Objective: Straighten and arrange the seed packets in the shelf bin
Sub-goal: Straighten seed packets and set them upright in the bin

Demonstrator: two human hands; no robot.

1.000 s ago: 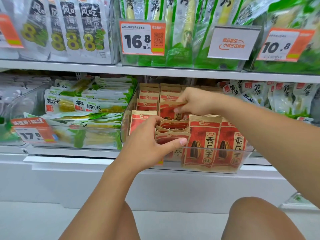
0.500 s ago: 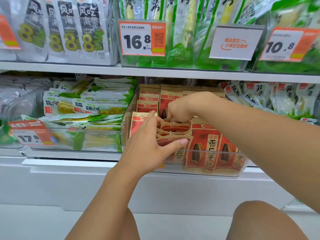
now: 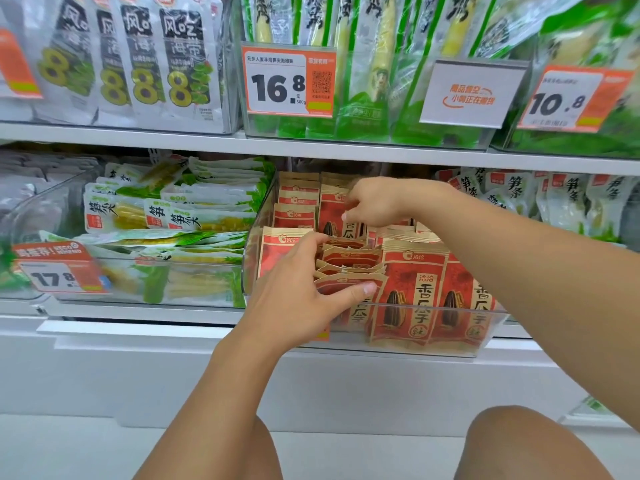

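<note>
In the clear bin (image 3: pixel 485 344) on the shelf, the left hand (image 3: pixel 298 292) clasps the slumped front packets (image 3: pixel 349 268), thumb across their tops, while the right hand (image 3: pixel 374 202), behind, pinches an upright packet (image 3: pixel 332 216) that stands just beyond them.

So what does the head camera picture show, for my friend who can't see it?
Two bare hands reach into a clear shelf bin of red and tan seed packets. The left hand grips a bunch of leaning packets at the front, and the right hand pinches a packet further back. Green snack bags fill the next bin.
</note>
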